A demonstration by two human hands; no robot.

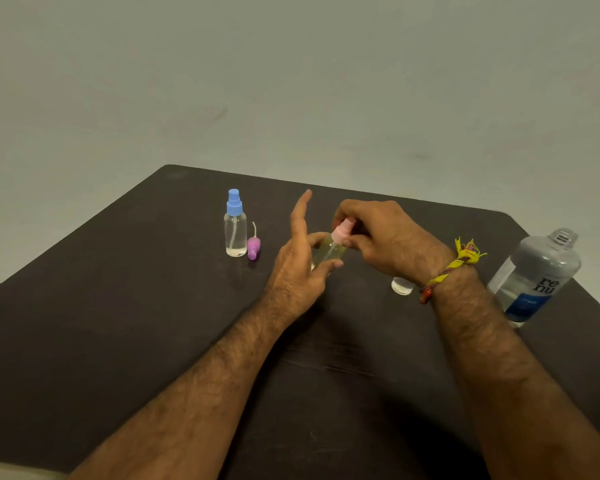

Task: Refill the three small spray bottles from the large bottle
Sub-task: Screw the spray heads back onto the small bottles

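The right hand [371, 233] pinches the pink spray cap [342, 232] of a small clear plastic bottle holding yellowish liquid [329, 251], while the left hand [300, 258] grips its body between thumb and fingers, forefinger raised. Whether the cap goes on or off, I cannot tell; it looks like a twist. Left stand the blue-capped small clear spray bottle [235, 230] and a loose purple spray cap [253, 247]; right, on the dark surface [118, 323], the large clear uncapped bottle [534, 278].
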